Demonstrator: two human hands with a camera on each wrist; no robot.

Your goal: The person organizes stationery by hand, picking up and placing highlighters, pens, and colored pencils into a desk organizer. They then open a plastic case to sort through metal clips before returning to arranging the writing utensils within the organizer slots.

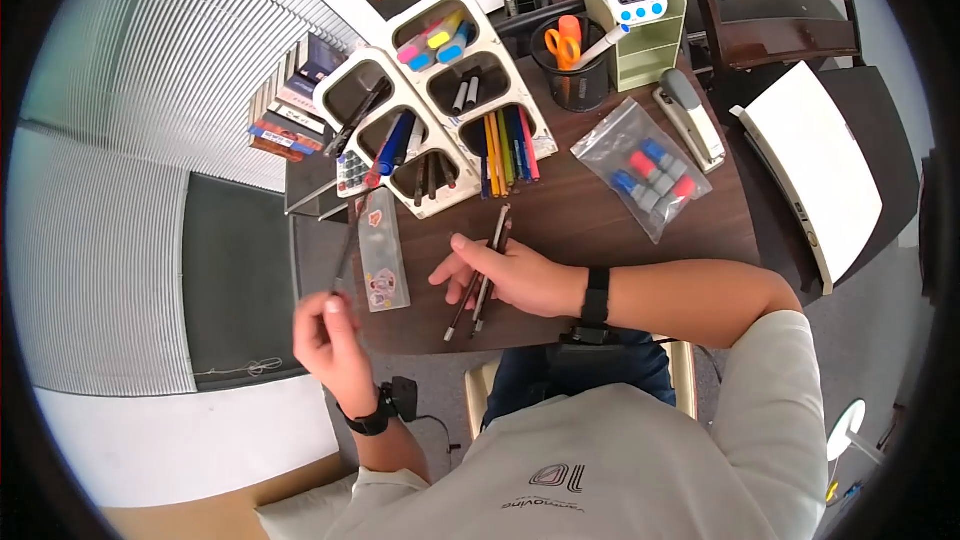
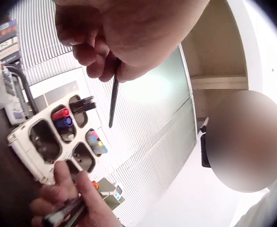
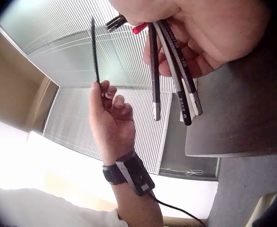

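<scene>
Brown wood grain covers the desk [image 1: 562,225]. At its left edge, the left hand [image 1: 333,342] pinches a slim dark pencil [image 2: 114,100], pointing away from the body; the right hand [image 1: 525,276] grips slanting black pencils [image 3: 154,71], some silver-ended, over the desk. Beyond stands a white organizer [image 1: 407,80].

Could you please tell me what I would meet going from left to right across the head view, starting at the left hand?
Left hand → sticker-decorated case → right hand, holding dark pencils → clear plastic bag → large white object.
</scene>
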